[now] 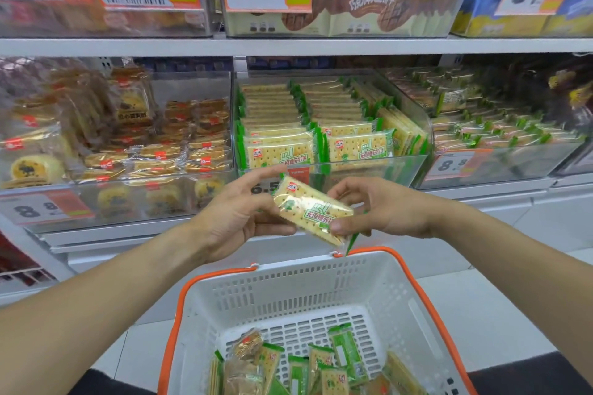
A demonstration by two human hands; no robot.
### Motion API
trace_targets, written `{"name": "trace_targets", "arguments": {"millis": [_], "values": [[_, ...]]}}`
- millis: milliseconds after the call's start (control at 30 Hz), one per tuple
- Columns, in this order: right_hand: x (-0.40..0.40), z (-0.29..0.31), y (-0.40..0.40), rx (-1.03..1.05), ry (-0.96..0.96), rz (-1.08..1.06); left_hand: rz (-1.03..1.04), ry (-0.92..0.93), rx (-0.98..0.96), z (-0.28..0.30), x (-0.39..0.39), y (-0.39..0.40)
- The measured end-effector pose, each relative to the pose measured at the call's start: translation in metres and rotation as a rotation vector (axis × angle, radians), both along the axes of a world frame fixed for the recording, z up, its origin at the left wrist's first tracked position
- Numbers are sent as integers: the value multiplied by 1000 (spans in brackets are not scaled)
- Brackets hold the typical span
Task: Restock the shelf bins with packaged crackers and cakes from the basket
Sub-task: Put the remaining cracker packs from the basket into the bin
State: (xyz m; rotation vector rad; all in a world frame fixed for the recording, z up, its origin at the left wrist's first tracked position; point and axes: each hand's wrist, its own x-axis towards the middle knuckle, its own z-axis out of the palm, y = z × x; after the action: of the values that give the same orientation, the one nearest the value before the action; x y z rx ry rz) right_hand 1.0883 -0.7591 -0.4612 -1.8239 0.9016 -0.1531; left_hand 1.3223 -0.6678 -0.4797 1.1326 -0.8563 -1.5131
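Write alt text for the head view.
Both hands, left hand and right hand, hold one green-edged cracker pack before a clear bin of matching crackers. Below, a white basket holds more packs.

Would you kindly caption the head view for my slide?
Both hands, left hand and right hand, hold a cracker pack above the basket.

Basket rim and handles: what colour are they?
Orange, on a white slotted basket; the head view shows it plainly.
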Motion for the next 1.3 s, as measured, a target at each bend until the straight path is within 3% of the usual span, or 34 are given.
{"name": "trace_targets", "arguments": {"millis": [133, 267, 500, 633, 733, 833, 900, 1300], "values": [[-2, -1, -4, -68, -2, 12, 47, -15, -26, 2, -4, 0], [-3, -1, -1, -277, 27, 5, 67, -123, -69, 1, -9, 0], [-2, 3, 21, -625, -102, 22, 124, -203, -135, 9, -12, 1], [-15, 22, 13, -847, -129, -96, 215, -253, -103, 11, -14, -3], [-26, 32, -2, -989, -190, -340, 241, -286, -97, 11, -14, -3], [-38, 39, -22, -1043, -188, -651, 263, -323, -110, 9, -15, -5], [-46, 43, -35, -1061, -142, -744, 288, -326, -123, 8, -17, -7], [-37, 14, -94, -1130, 197, -638, 331, -357, -118, -6, -37, -27]]}}
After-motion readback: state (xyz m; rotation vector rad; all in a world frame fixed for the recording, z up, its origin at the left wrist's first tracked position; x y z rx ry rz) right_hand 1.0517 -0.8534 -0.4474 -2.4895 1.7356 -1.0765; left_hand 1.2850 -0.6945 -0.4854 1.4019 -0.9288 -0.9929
